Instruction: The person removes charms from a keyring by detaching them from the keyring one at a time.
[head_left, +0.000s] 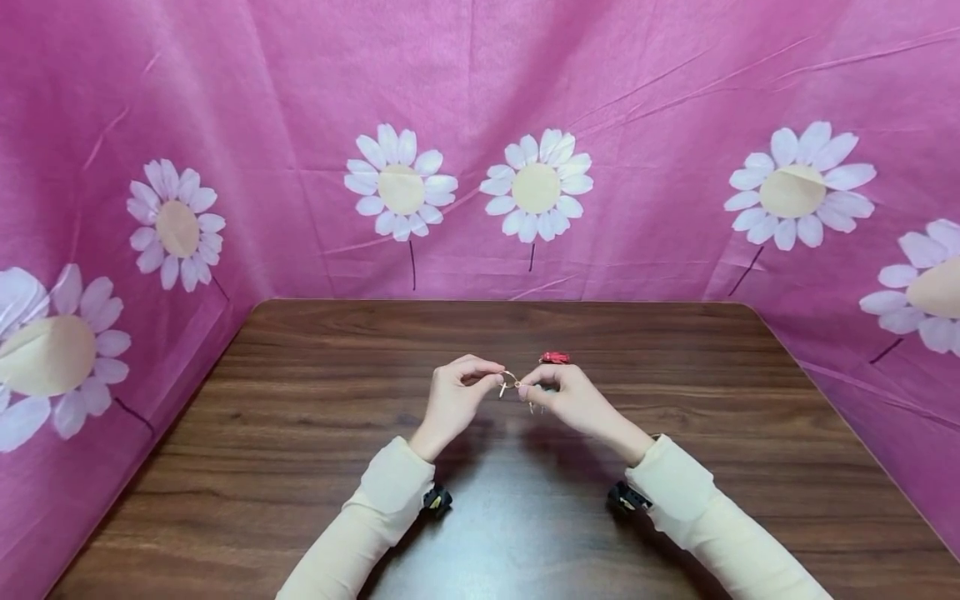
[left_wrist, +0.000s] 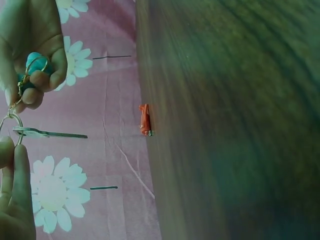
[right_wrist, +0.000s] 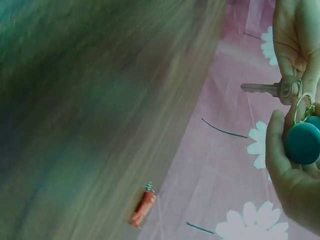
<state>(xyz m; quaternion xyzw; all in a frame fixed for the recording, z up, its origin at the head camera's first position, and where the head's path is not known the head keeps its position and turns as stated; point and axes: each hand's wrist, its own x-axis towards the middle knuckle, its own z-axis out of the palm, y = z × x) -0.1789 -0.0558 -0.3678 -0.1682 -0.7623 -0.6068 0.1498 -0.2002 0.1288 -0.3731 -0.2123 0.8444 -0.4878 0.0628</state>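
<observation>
Above the table, my left hand (head_left: 454, 398) pinches a gold-coloured key ring (head_left: 511, 377) between thumb and fingertips. One metal key (right_wrist: 262, 89) hangs from that ring; its blade also shows in the left wrist view. My right hand (head_left: 576, 402) holds the keychain on the ring's other side, pinching near the small chain (left_wrist: 20, 90). A round teal charm (right_wrist: 302, 143) on a gold loop lies against the fingers of the right hand. The right fingers partly hide the keychain, so its exact joint with the ring is unclear.
A small red object (head_left: 555, 357) with a metal end lies on the brown wooden table (head_left: 337, 350), just beyond the right hand. Pink cloth (head_left: 300, 100) with white daisies hangs behind the table and along both sides.
</observation>
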